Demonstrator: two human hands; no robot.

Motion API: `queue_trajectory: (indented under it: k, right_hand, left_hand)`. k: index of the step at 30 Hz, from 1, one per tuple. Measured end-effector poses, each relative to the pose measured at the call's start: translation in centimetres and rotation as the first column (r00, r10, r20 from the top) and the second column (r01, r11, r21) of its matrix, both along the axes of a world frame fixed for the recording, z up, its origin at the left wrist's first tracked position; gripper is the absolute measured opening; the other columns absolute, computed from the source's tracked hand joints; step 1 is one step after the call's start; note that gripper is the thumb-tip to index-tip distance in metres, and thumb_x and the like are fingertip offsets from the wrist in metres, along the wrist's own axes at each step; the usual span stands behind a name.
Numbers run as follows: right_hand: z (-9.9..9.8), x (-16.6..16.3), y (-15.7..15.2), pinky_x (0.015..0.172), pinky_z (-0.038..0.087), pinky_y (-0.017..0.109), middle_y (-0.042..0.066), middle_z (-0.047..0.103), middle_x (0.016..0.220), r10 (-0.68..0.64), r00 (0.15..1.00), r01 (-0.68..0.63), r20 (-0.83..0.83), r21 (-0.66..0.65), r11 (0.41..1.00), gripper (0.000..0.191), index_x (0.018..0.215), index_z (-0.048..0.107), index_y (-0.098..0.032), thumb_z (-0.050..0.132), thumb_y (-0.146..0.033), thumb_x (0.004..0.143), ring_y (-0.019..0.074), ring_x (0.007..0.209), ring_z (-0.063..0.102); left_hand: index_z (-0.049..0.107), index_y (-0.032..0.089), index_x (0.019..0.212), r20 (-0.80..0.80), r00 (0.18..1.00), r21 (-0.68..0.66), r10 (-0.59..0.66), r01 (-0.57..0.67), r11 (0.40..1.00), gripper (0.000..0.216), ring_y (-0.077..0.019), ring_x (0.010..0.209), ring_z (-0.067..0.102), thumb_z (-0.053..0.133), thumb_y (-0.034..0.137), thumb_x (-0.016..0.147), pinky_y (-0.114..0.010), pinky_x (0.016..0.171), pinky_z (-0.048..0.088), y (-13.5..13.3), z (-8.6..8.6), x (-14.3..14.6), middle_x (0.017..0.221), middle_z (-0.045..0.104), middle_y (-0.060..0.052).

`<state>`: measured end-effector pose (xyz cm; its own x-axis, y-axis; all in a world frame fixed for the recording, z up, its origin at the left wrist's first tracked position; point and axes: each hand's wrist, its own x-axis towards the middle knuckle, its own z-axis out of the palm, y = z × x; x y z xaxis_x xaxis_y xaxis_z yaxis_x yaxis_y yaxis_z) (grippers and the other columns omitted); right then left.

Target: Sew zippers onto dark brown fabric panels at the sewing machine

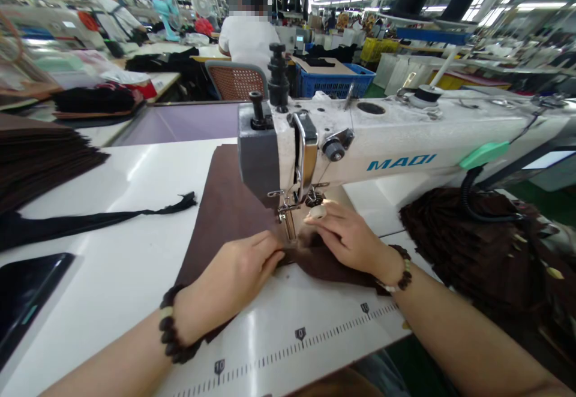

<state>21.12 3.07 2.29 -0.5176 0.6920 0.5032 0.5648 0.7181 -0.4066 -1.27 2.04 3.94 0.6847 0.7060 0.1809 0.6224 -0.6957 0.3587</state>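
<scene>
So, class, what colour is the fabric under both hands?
Dark brown fabric, plain, seen in the head view.

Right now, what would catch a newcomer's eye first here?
The white sewing machine fills the middle of the view, its needle end just above both hands. The left hand and right hand press flat on brown fabric on either side of the presser foot. A black strip trails across the white table to the left, and dark fabric stacks sit at the right.

Factory hall w/ ceiling strip lights point(540, 6), white worktables point(148, 79), blue crate point(335, 82), wicker-back chair point(236, 80).
</scene>
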Motion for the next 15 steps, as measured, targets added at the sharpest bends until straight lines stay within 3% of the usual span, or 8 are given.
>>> queue_trajectory:
  k: [4, 8, 10, 12, 15]
  right_hand:
    - [1.5, 1.4, -0.4, 0.087, 0.043, 0.030, 0.008, 0.060, 0.101, 0.009, 0.982, -0.008, -0.190, 0.007, 1.000, 0.026, 0.101, 0.056, -0.017, 0.042, -0.034, 0.089, 0.0168, 0.100, 0.054]
    - [2.4, 1.5, -0.6, 0.093, 0.039, 0.038, 0.011, 0.057, 0.110, 0.101, 0.992, -0.103, -0.080, -0.024, 0.994, 0.064, 0.112, 0.051, -0.016, 0.049, -0.067, 0.072, 0.0231, 0.106, 0.050]
    - [2.3, 1.1, -0.5, 0.097, 0.035, 0.041, 0.011, 0.055, 0.112, 0.090, 0.994, -0.087, 0.070, -0.037, 0.996, 0.065, 0.115, 0.048, -0.015, 0.058, -0.062, 0.069, 0.0243, 0.108, 0.048]
    - [1.8, 0.6, -0.4, 0.097, 0.033, 0.041, 0.010, 0.055, 0.110, 0.028, 0.986, -0.023, 0.166, -0.029, 0.999, 0.048, 0.113, 0.047, -0.014, 0.060, -0.042, 0.075, 0.0232, 0.105, 0.048]
    - [0.6, 0.1, -0.1, 0.086, 0.039, 0.037, 0.010, 0.058, 0.098, -0.110, 0.975, 0.119, 0.193, -0.035, 0.992, 0.024, 0.101, 0.051, -0.013, 0.049, -0.017, 0.077, 0.0217, 0.094, 0.051]
  left_hand:
    - [0.057, 0.015, 0.077, 0.157, 0.975, -0.006, 0.154, -0.155, 0.988, 0.025, -0.0153, 0.065, 0.058, 0.037, 0.026, 0.089, -0.025, 0.060, 0.045, 1.0, 1.7, -0.5, 0.073, 0.062, -0.003]
    - [0.059, 0.017, 0.071, 0.192, 0.940, -0.063, 0.283, -0.276, 0.959, 0.031, -0.0153, 0.060, 0.057, 0.037, 0.032, 0.087, -0.024, 0.057, 0.042, 1.5, 2.3, -0.7, 0.066, 0.063, -0.002]
    - [0.060, 0.018, 0.071, 0.200, 0.931, -0.122, 0.306, -0.286, 0.950, 0.030, -0.0158, 0.063, 0.059, 0.038, 0.032, 0.086, -0.024, 0.059, 0.042, 1.6, 2.2, -0.6, 0.069, 0.065, -0.001]
    - [0.061, 0.018, 0.072, 0.196, 0.926, -0.183, 0.323, -0.289, 0.940, 0.029, -0.0160, 0.064, 0.059, 0.038, 0.032, 0.084, -0.023, 0.060, 0.042, 1.8, 1.9, -0.5, 0.070, 0.066, -0.001]
    - [0.061, 0.018, 0.073, 0.179, 0.923, -0.231, 0.341, -0.297, 0.927, 0.029, -0.0160, 0.062, 0.059, 0.038, 0.032, 0.084, -0.024, 0.060, 0.042, 2.2, 1.5, -0.2, 0.068, 0.065, 0.000]
